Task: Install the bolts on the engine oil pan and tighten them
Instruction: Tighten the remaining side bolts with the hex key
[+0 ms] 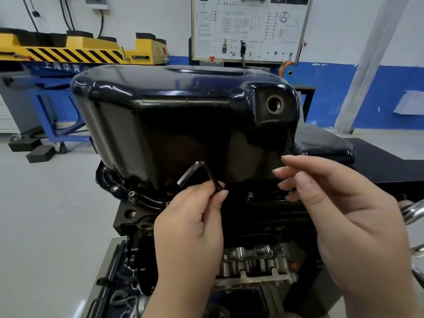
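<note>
A glossy black oil pan (183,115) sits upside-down on the engine block (252,260), filling the middle of the view. My left hand (190,228) pinches the long leg of a dark L-shaped hex key (199,173) just in front of the pan's near flange. One bolt (132,193) sits in the flange at the left, another bolt (250,194) at the centre. My right hand (339,216) hovers to the right of the key with fingers straight, its fingertips close to the flange and holding nothing.
The pan's open drain hole (274,104) faces me at upper right. A yellow and blue lift table (75,53) stands at the back left, a wiring diagram board (250,28) behind the pan. A chrome handle (413,212) pokes in at the right edge.
</note>
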The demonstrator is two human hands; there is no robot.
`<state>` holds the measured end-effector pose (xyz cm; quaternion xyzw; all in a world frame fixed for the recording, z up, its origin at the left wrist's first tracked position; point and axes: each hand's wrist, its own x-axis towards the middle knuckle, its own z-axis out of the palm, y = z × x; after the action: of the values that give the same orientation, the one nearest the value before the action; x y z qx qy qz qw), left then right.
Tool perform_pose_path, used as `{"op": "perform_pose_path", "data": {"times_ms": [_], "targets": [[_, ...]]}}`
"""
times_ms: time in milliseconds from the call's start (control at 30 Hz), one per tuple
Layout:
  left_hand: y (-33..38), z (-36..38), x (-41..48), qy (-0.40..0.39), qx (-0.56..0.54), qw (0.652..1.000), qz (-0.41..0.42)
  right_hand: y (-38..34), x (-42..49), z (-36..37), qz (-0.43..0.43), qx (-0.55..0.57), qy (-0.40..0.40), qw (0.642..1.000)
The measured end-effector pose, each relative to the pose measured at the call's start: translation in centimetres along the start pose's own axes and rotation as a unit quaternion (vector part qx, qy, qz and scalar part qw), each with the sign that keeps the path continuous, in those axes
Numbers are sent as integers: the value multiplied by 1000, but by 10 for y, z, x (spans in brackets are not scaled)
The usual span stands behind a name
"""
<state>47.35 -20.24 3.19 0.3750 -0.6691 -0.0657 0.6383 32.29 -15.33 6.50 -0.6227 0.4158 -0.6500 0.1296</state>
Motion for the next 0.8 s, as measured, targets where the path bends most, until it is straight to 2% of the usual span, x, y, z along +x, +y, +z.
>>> {"op": "perform_pose_path", "data": {"times_ms": [233,500,800], "targets": [[1,2,1,-6,-5,1000,4,0,7,-3,4,22,-23,999],[-1,1,0,-6,-2,1000,2,7,-1,-6,24,27,-11,999],[-3,-1,-1,32,-50,998,-34,8,-6,-11,47,27,-15,998]]}}
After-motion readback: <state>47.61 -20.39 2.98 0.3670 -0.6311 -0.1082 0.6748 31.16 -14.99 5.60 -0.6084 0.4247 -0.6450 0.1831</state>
